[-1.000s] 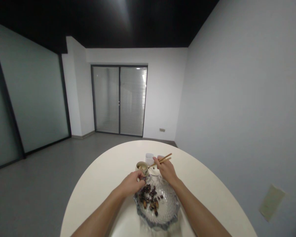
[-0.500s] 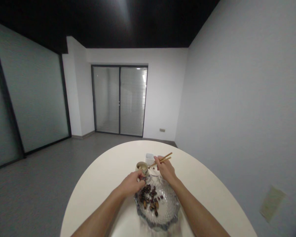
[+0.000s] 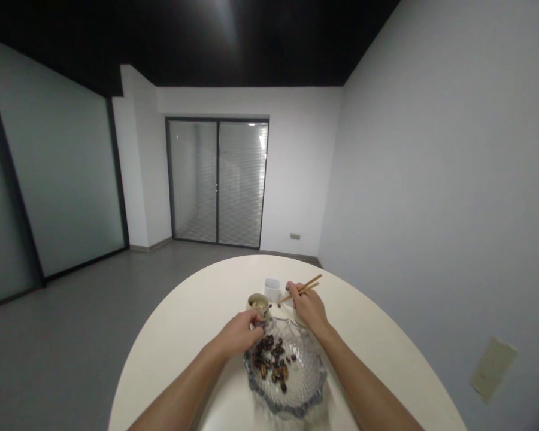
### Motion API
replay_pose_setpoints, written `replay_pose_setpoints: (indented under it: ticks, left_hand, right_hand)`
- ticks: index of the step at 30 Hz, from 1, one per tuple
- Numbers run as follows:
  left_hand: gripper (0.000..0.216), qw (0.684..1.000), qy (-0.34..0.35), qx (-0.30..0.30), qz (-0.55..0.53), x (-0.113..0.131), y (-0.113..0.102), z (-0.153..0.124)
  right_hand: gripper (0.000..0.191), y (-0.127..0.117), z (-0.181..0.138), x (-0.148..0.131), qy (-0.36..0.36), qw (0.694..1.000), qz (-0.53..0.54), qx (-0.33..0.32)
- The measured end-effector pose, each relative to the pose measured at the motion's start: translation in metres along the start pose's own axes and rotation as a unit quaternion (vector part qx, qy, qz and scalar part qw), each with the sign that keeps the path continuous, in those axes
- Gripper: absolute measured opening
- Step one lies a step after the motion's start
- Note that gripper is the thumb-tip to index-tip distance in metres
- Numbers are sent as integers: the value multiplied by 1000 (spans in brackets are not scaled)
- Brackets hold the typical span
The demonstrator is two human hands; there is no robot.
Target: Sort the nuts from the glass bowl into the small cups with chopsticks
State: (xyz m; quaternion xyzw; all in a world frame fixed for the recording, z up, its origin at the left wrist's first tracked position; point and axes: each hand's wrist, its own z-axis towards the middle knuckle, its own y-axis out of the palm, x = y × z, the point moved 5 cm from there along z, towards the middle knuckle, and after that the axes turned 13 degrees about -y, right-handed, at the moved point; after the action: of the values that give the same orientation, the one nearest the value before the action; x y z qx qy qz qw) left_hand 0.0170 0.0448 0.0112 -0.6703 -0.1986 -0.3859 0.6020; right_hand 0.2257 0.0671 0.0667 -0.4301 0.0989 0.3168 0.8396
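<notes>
A clear glass bowl (image 3: 296, 392) with a scalloped rim sits on the round white table (image 3: 193, 323) and holds several dark beans (image 3: 272, 359). My left hand (image 3: 240, 332) rests at the bowl's far left rim with its fingers curled, just below a small tan cup (image 3: 257, 303); I cannot make out anything in it. My right hand (image 3: 309, 308) is closed around a pair of wooden chopsticks (image 3: 306, 286), held over the bowl's far right rim, their tips pointing left toward a small white cup (image 3: 272, 289).
One or two loose beans (image 3: 278, 305) lie on the table between the cups. The table's far edge curves round behind the cups. Beyond it are grey floor, a glass sliding door (image 3: 218, 182) and a white wall close on the right.
My right hand with the chopsticks has shifted a little right and away from the tan cup. My left hand has stayed at the bowl's rim.
</notes>
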Motion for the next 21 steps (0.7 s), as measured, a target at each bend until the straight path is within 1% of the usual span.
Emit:
replay_pose_setpoints:
  ticks: [4,11,21]
  left_hand:
    - [17,1000,-2,2,-3,0,0,0]
    - [18,1000,-2,-2,1,4,-2,-2]
    - [19,1000,4,3,-2,4,-1,-1]
  right_hand:
    - [46,0,-2,0,2,1000,6,1]
    - [45,1,-5,-6,-14,998,64,-3]
    - [42,-1,-6,-3,-13,997,78,4]
